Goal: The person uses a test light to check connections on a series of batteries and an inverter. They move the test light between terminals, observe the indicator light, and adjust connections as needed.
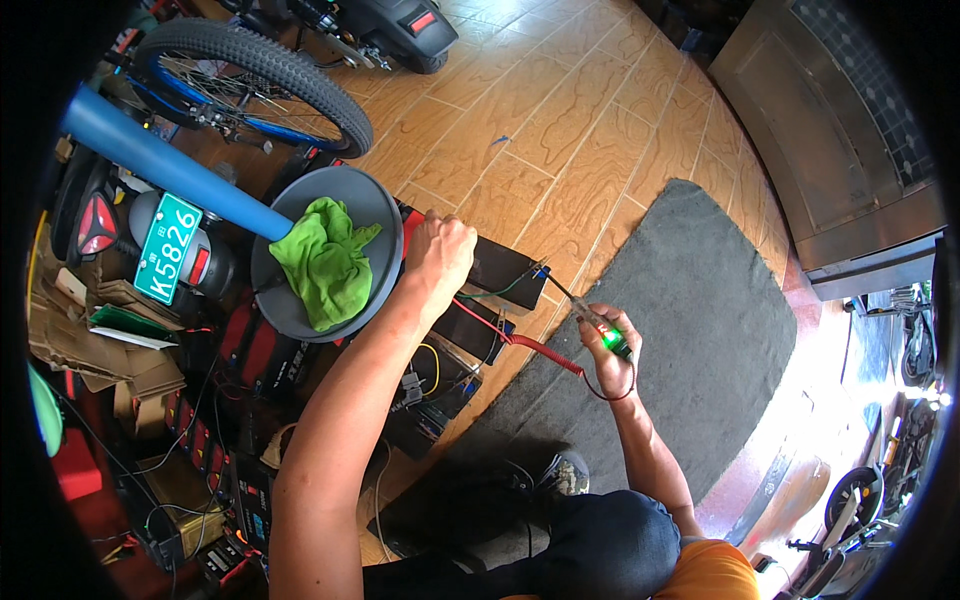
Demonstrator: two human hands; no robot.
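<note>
The person's bent knee in dark trousers point(600, 545) sits closest to the camera, at the bottom of the view, with one shoe point(562, 473) on the tiled floor point(560, 120) beside a grey mat point(700, 300).

The left forearm rises from the lower edge to the left hand point(437, 252), which is closed in a fist and pressed on the near end of a black battery point(505, 270) lying on the floor. What it grips under the knuckles cannot be made out.

The right hand point(605, 350) is curled around a slim test pen point(590, 318) with a green glowing handle. A coiled red lead point(535, 348) trails from it toward the left hand. The pen's long axis runs up and to the left, its metal tip touching or almost touching the far right corner of the battery, where a green wire point(500, 292) also ends. The right hand is the nearer one to that corner.

Left of the battery a grey bowl point(290, 310) holds a green cloth point(325, 262). A blue tube point(165, 165) slants over it, below a bicycle wheel point(255, 80).
</note>
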